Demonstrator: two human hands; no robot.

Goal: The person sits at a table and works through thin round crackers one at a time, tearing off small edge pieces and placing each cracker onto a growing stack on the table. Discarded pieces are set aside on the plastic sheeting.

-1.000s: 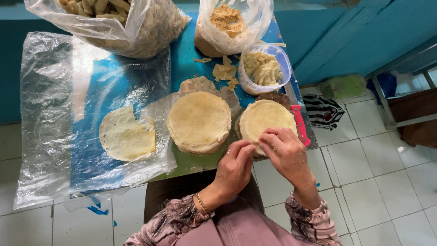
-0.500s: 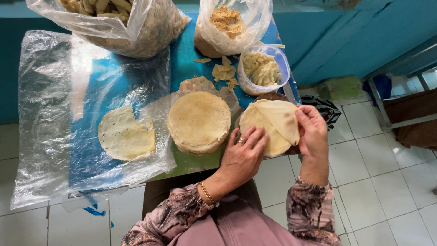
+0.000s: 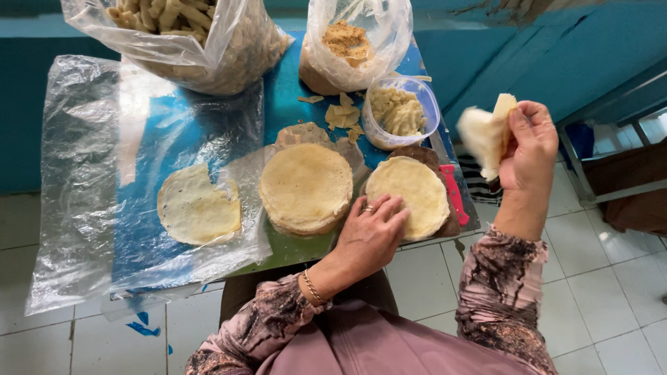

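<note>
My right hand [image 3: 529,146] is raised to the right of the table, shut on a thin pale wrapper sheet [image 3: 484,133] that hangs folded and blurred. My left hand [image 3: 372,229] lies flat on the near edge of the right stack of round wrappers [image 3: 410,191]. A second, thicker stack of wrappers [image 3: 306,186] sits just left of it. Further left a single wrapper with a torn edge [image 3: 196,208] lies on a clear plastic sheet [image 3: 83,187].
A blue table [image 3: 285,90] holds a plastic bag of rolled sticks [image 3: 187,35], a bag of brown filling [image 3: 347,45], and a clear tub of shredded filling [image 3: 399,111]. A red-handled knife [image 3: 453,194] lies at the right edge. White tiled floor surrounds the table.
My right hand peeled the top wrapper off the right stack and lifted it up and to the right. My left hand stayed pressing on the stack.
</note>
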